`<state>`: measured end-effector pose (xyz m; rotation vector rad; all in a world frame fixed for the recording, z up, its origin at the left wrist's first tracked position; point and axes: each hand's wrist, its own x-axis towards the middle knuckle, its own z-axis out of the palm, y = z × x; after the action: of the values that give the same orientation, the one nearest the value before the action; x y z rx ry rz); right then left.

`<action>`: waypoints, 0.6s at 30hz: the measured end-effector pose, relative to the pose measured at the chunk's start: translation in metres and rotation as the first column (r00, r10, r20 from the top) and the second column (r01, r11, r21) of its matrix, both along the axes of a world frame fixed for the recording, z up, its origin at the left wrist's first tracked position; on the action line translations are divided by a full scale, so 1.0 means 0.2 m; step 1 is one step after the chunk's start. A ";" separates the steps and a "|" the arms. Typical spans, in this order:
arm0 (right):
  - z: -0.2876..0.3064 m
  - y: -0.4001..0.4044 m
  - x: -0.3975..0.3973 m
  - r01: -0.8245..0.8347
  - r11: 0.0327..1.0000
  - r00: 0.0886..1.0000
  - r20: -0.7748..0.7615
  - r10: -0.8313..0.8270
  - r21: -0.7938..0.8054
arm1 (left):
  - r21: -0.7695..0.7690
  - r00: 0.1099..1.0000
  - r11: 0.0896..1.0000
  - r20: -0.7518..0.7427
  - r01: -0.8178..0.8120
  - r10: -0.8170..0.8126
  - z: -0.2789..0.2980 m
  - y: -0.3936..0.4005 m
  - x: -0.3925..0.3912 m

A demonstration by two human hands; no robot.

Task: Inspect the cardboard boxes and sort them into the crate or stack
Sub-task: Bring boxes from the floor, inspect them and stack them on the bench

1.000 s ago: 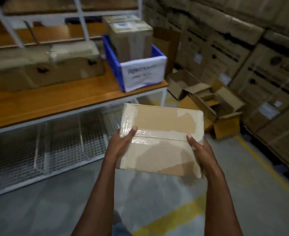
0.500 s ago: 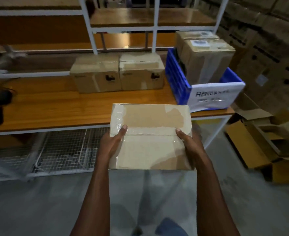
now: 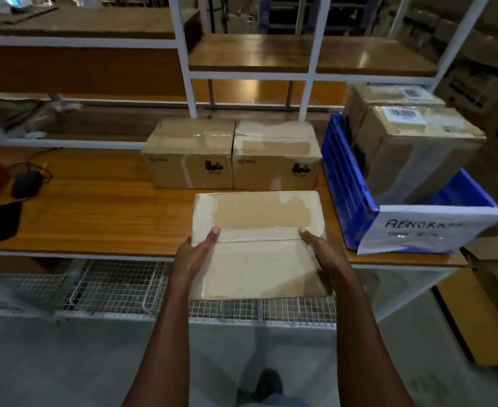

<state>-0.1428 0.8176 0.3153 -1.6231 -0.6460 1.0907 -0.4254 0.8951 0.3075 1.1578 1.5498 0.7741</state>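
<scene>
Box (image 3: 258, 245), gripped by left hand (image 3: 193, 257) and right hand (image 3: 324, 257), now nearer the bench (image 3: 95, 212).

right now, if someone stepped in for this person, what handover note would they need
Left hand and right hand each grip a side of the taped cardboard box, held in the air at the front edge of the wooden table.
Two boxes sit side by side at the back of the table.
The blue crate, labelled ABNORM..., holds two more boxes.
Done: four boxes placed.
Left: judge the held box, then put it in the crate or with the pair.
</scene>
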 end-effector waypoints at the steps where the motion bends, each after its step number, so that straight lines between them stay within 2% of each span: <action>1: -0.01 0.06 0.03 -0.010 1.000 1.000 0.014 0.010 -0.006 | -0.016 1.000 1.000 -0.006 0.022 -0.022 0.00 0.06 0.02; 9: -0.03 0.44 0.09 -0.020 0.996 1.000 -0.010 0.019 -0.088 | -0.135 0.989 0.979 0.015 0.149 -0.149 0.00 0.48 0.03; 13: -0.03 0.59 0.10 0.048 0.991 0.992 0.125 -0.032 -0.126 | -0.102 0.979 0.975 -0.022 0.199 -0.202 -0.03 0.66 0.03; 18: -0.05 0.71 0.07 0.079 0.986 0.961 0.275 -0.036 -0.149 | -0.070 0.976 0.985 -0.136 0.159 -0.167 -0.07 0.82 0.03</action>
<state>-0.1286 0.9600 0.3045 -1.9396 -0.6984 0.9024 -0.4191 1.0585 0.2943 1.3016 1.5601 0.5436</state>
